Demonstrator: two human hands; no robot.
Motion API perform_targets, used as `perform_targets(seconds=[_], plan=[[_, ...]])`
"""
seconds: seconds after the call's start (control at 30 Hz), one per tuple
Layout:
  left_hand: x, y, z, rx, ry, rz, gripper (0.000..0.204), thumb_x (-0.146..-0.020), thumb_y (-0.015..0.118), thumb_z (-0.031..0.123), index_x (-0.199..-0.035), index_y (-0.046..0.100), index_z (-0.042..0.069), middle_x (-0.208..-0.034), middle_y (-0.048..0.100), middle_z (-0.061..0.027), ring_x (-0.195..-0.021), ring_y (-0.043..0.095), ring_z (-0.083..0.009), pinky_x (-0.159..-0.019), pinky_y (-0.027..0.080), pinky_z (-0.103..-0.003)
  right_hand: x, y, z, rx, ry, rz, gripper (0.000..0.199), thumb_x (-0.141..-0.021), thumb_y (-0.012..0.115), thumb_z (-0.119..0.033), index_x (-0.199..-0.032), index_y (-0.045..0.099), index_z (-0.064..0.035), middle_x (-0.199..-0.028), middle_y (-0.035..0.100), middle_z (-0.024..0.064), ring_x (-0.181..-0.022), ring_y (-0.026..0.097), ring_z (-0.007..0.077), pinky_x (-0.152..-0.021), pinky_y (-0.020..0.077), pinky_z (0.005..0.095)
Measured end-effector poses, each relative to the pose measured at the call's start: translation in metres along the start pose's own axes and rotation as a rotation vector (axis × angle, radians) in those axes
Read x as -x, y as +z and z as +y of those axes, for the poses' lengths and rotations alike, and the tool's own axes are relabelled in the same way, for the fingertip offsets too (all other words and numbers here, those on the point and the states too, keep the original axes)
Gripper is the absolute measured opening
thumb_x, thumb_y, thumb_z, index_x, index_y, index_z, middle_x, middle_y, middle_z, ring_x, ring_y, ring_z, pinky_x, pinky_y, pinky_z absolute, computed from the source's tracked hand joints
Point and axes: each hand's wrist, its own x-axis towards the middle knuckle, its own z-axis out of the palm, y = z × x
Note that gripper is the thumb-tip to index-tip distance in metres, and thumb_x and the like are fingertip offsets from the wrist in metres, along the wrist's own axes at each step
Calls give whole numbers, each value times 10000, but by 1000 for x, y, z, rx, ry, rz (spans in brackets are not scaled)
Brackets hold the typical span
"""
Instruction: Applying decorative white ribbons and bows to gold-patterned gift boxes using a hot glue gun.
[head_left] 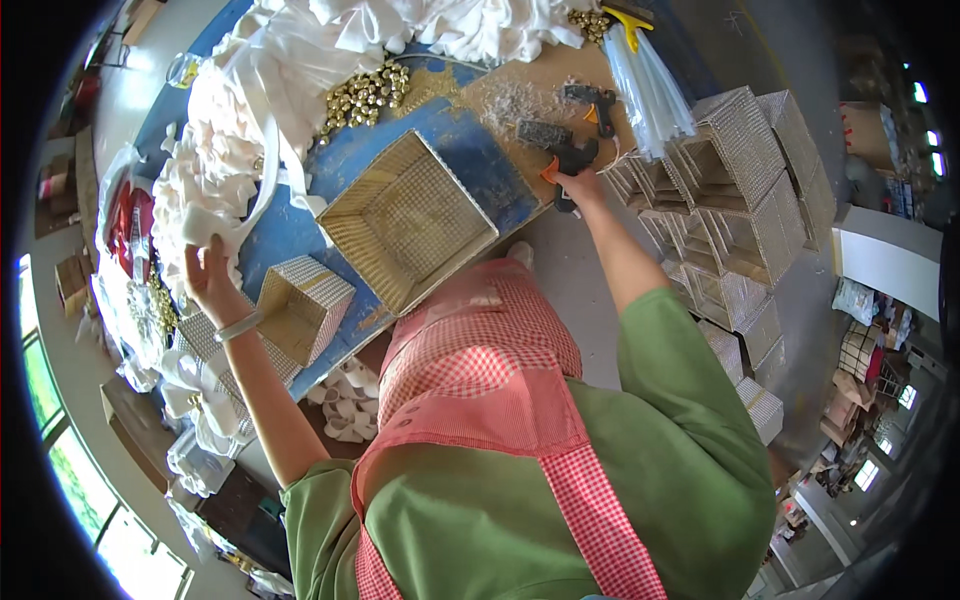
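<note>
My right hand (pixel 578 186) is closed on the handle of a black glue gun (pixel 560 150) with an orange trigger, at the worn edge of the blue table (pixel 470 150). My left hand (pixel 208 277) reaches into a heap of white fabric flowers (pixel 215 170) and touches one of them; a pale bangle sits on that wrist. Between my arms stands a large open square box (pixel 408 220) covered in glittery mesh. A smaller box of the same kind (pixel 303 305) lies tilted beside my left wrist.
A second glue gun (pixel 595 100) lies farther back. Gold bells (pixel 365 95) are piled by the flowers. Clear glue sticks (pixel 645 85) lean on a stack of several mesh boxes (pixel 740 200) at the right. More white flowers (pixel 345 400) lie under the table.
</note>
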Motion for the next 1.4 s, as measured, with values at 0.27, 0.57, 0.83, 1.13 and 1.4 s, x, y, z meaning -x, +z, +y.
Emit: perform_targets(seconds=[0.27,0.57,0.83,1.13,1.4], plan=[[49,24,-38,47,-202,-65,299,-848,605,77,-1126,569,-23,-1040,612,-66,-955,564,-142,-853,442,-290,33,-25,-34,-64,-417,326,483,-651,743,-322,-977,560,-17,-732,645,69,-660,630,175,-605,474,309],[88,37,-97,278,-330,-128,243,-852,574,14,-1093,600,1,-1020,626,-30,-961,570,-111,-871,429,-253,172,-98,-181,-77,-189,-664,316,-818,656,-274,-1044,574,-68,-921,608,21,-836,576,123,-759,453,270],[112,37,-124,257,-277,-84,230,-875,564,29,-1099,604,-4,-1005,644,-45,-952,572,-105,-862,435,-248,202,-71,-222,196,11,-830,357,-844,641,-280,-1041,516,-11,-887,589,59,-828,605,146,-755,473,290],[114,41,-127,363,-337,-106,225,-871,574,47,-1086,612,-9,-994,655,-59,-953,579,-113,-867,433,-261,202,-55,-230,400,131,-795,367,-845,625,-332,-991,562,-1,-832,636,76,-798,602,139,-734,468,286],[108,39,-126,390,-367,-133,234,-876,571,63,-1097,607,-8,-999,655,-65,-961,579,-115,-870,436,-269,206,-54,-243,407,130,-742,307,-861,600,-292,-979,565,-11,-854,615,69,-813,593,151,-731,460,285]])
